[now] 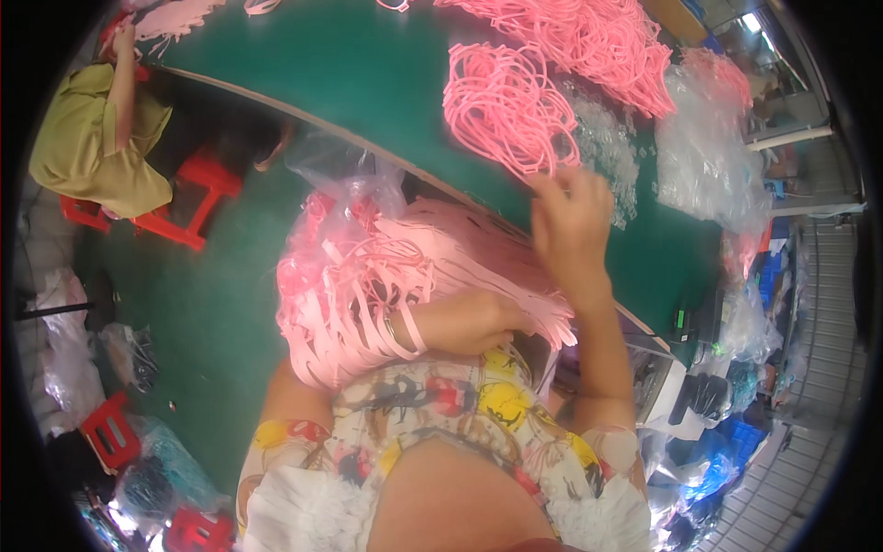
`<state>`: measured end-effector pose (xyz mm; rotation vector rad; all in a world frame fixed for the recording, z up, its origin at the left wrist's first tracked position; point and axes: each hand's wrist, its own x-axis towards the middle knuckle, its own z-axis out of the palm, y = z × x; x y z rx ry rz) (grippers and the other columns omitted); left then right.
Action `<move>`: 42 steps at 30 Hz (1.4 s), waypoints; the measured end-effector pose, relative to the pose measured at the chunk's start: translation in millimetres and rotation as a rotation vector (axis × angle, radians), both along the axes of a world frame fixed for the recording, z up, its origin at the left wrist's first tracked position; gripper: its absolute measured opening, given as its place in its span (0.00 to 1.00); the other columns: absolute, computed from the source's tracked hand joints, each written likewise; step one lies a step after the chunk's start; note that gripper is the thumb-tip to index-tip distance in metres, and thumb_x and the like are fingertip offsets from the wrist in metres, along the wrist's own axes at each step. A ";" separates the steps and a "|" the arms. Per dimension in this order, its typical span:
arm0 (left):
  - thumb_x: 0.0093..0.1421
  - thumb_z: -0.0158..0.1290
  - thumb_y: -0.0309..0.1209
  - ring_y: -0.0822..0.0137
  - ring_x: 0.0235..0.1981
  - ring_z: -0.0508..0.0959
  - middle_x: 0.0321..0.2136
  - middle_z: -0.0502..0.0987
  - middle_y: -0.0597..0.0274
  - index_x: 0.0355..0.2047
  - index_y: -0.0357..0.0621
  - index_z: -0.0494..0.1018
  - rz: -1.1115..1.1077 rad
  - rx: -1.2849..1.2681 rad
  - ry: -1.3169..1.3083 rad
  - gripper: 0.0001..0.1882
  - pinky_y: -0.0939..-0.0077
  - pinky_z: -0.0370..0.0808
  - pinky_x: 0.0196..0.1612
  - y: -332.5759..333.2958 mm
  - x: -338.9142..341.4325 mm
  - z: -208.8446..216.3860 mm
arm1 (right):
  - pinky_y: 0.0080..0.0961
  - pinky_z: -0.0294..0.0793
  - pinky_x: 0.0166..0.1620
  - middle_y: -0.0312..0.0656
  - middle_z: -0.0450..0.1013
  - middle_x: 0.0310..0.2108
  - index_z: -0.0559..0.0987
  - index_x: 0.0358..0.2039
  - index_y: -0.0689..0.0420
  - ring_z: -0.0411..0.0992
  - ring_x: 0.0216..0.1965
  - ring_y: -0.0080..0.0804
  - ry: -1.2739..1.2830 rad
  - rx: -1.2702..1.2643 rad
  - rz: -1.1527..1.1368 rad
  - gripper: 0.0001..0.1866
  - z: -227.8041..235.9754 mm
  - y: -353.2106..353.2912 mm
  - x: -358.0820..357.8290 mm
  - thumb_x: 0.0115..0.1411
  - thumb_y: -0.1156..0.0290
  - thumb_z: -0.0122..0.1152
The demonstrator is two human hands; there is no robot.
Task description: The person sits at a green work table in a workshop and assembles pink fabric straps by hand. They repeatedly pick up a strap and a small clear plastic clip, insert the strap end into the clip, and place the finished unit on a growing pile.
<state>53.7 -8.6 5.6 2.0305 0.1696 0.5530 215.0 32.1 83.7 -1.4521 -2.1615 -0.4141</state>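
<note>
My right hand (575,216) reaches over the green table, its fingers pinched at the near edge of a loose pile of pink cord loops (506,106). It seems to grip a pink cord there. Low in front of my body, my left hand (497,319) is curled closed beside the ends of flat pink straps (469,253); whatever its fingers hold is hidden. Looped pink straps (345,317) hang over my left forearm. Small clear plastic pieces (602,138) lie scattered just beyond my right hand.
A larger heap of pink cords (607,46) covers the far right of the green table (322,69). Clear plastic bags (704,152) lie at its right. Someone in a yellow-green top (92,138) sits on a red stool (198,198) at far left. Bagged goods (175,460) stand on the floor.
</note>
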 end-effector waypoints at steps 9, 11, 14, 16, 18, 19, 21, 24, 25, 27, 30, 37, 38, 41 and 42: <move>0.53 0.53 0.28 0.53 0.33 0.76 0.30 0.76 0.54 0.38 0.42 0.75 0.150 0.086 -0.063 0.11 0.61 0.73 0.36 -2.1 2.3 -0.9 | 0.31 0.63 0.35 0.34 0.69 0.26 0.80 0.34 0.53 0.68 0.30 0.34 -0.034 0.251 0.166 0.14 -27.6 22.7 43.1 0.43 0.78 0.60; 0.53 0.54 0.27 0.53 0.33 0.76 0.30 0.76 0.53 0.37 0.41 0.75 0.255 0.106 -0.034 0.10 0.61 0.73 0.36 2.2 -3.3 2.8 | 0.30 0.63 0.34 0.34 0.70 0.26 0.80 0.35 0.53 0.68 0.29 0.33 0.003 0.333 0.196 0.16 -23.4 25.5 45.4 0.42 0.79 0.61; 0.50 0.56 0.24 0.55 0.32 0.76 0.30 0.76 0.54 0.36 0.42 0.76 0.499 0.266 -0.180 0.11 0.62 0.73 0.35 8.1 -5.6 9.3 | 0.30 0.64 0.32 0.35 0.72 0.27 0.80 0.35 0.54 0.69 0.29 0.33 0.096 0.347 0.205 0.18 -13.4 23.2 43.9 0.40 0.82 0.62; 0.48 0.56 0.22 0.56 0.31 0.76 0.30 0.76 0.56 0.36 0.43 0.76 0.690 0.466 -0.300 0.13 0.64 0.73 0.35 13.5 -8.5 16.7 | 0.30 0.64 0.31 0.36 0.72 0.26 0.80 0.35 0.54 0.69 0.29 0.33 0.258 0.286 0.242 0.19 -12.5 4.9 31.1 0.39 0.84 0.62; 0.46 0.57 0.20 0.58 0.31 0.76 0.30 0.76 0.58 0.37 0.43 0.76 0.868 0.704 -0.394 0.15 0.65 0.72 0.35 20.7 -15.4 32.7 | 0.30 0.67 0.32 0.38 0.73 0.27 0.80 0.35 0.55 0.69 0.28 0.36 0.441 0.084 0.313 0.19 -16.7 -21.5 16.4 0.40 0.85 0.62; 0.45 0.57 0.21 0.59 0.29 0.75 0.28 0.75 0.59 0.38 0.44 0.76 0.863 0.742 -0.337 0.16 0.65 0.71 0.34 18.5 -19.6 40.2 | 0.29 0.67 0.32 0.39 0.73 0.27 0.80 0.34 0.56 0.69 0.27 0.35 0.544 -0.050 0.339 0.17 -17.5 -37.4 7.4 0.42 0.85 0.62; 0.43 0.57 0.24 0.62 0.26 0.73 0.26 0.73 0.61 0.38 0.44 0.76 0.818 0.766 -0.230 0.17 0.65 0.69 0.31 12.3 -27.5 47.7 | 0.27 0.68 0.34 0.40 0.72 0.27 0.80 0.35 0.58 0.70 0.28 0.34 0.761 -0.279 0.351 0.14 -24.4 -61.3 -7.9 0.45 0.85 0.61; 0.43 0.57 0.25 0.65 0.22 0.71 0.21 0.71 0.64 0.38 0.44 0.76 0.695 0.643 -0.040 0.17 0.66 0.66 0.26 -3.8 -38.1 39.2 | 0.24 0.69 0.36 0.40 0.72 0.28 0.79 0.36 0.60 0.70 0.29 0.28 1.042 -0.512 0.269 0.12 -42.3 -90.1 -11.4 0.50 0.83 0.61; 0.47 0.56 0.18 0.62 0.20 0.69 0.21 0.71 0.61 0.39 0.40 0.75 0.585 0.569 -0.005 0.16 0.68 0.63 0.25 -2.8 -46.0 37.4 | 0.23 0.70 0.36 0.40 0.73 0.28 0.78 0.37 0.60 0.70 0.30 0.26 1.082 -0.553 0.205 0.12 -48.3 -93.7 -5.6 0.51 0.82 0.60; 0.49 0.55 0.19 0.61 0.20 0.69 0.21 0.72 0.61 0.38 0.39 0.75 0.608 0.414 0.018 0.14 0.69 0.63 0.25 -5.9 -54.3 45.3 | 0.20 0.71 0.39 0.37 0.74 0.30 0.77 0.39 0.61 0.71 0.32 0.22 1.212 -0.637 0.034 0.12 -62.9 -106.4 16.8 0.53 0.78 0.60; 0.52 0.53 0.19 0.61 0.20 0.69 0.20 0.73 0.59 0.36 0.39 0.76 0.605 0.184 0.090 0.10 0.69 0.63 0.25 -5.3 -68.6 58.8 | 0.22 0.71 0.40 0.38 0.75 0.31 0.78 0.36 0.60 0.72 0.33 0.25 1.053 -0.710 -0.207 0.10 -96.6 -135.0 72.7 0.51 0.76 0.62; 0.52 0.54 0.22 0.60 0.22 0.73 0.19 0.73 0.59 0.35 0.40 0.77 0.404 0.137 0.096 0.09 0.68 0.67 0.27 -15.1 -45.7 31.1 | 0.37 0.68 0.45 0.42 0.74 0.38 0.79 0.35 0.54 0.70 0.43 0.43 0.383 -0.556 -0.356 0.13 -149.1 -170.7 109.1 0.46 0.71 0.66; 0.52 0.55 0.22 0.60 0.22 0.73 0.19 0.73 0.59 0.35 0.40 0.77 0.370 0.115 0.096 0.08 0.68 0.67 0.26 -17.4 -39.6 28.8 | 0.39 0.67 0.46 0.42 0.74 0.38 0.79 0.34 0.54 0.69 0.44 0.44 0.366 -0.580 -0.369 0.13 -148.0 -171.5 108.6 0.46 0.71 0.66; 0.52 0.56 0.24 0.58 0.21 0.73 0.20 0.74 0.58 0.34 0.40 0.77 0.276 0.071 0.108 0.08 0.67 0.67 0.26 -21.6 -28.6 23.7 | 0.37 0.67 0.44 0.41 0.73 0.38 0.79 0.33 0.54 0.70 0.43 0.43 0.315 -0.629 -0.379 0.12 -161.6 -179.2 111.0 0.45 0.72 0.66; 0.52 0.56 0.24 0.58 0.21 0.73 0.20 0.73 0.58 0.34 0.40 0.77 0.276 0.077 0.111 0.08 0.67 0.67 0.26 -21.5 -26.9 23.3 | 0.37 0.67 0.44 0.41 0.73 0.38 0.78 0.33 0.54 0.70 0.43 0.43 0.318 -0.604 -0.380 0.12 -163.4 -180.0 110.8 0.45 0.72 0.66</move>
